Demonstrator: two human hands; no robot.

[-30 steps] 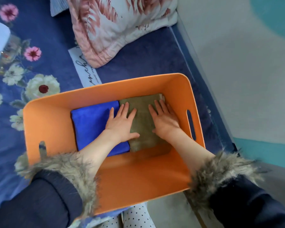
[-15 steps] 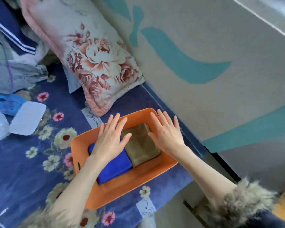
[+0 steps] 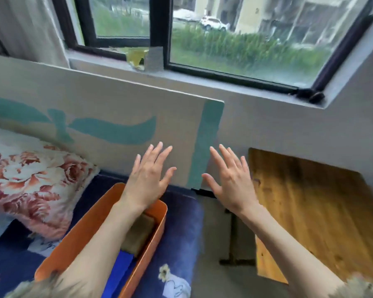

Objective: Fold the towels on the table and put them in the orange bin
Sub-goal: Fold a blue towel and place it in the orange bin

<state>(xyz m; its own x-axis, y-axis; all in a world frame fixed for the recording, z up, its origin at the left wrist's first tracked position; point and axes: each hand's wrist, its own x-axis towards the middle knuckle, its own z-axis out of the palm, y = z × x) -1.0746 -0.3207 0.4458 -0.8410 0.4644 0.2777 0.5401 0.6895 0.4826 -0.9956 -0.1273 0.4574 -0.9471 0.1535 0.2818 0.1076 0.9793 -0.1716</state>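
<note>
A floral pillow [image 3: 30, 181] lies left of the orange bin [image 3: 73, 239], both on a dark blue flowered bed cover [image 3: 181, 233]. Inside the bin, a folded blue towel [image 3: 122, 267] lies nearest the viewer with a folded olive towel [image 3: 141, 232] touching its far edge. The left hand [image 3: 146, 179] hovers above the bin's far end, its grip wide, fingers spread, holding nothing. Right of the bin, the right hand [image 3: 233, 181] is raised, equally wide and empty, with wooden floor [image 3: 310, 211] beyond it.
</note>
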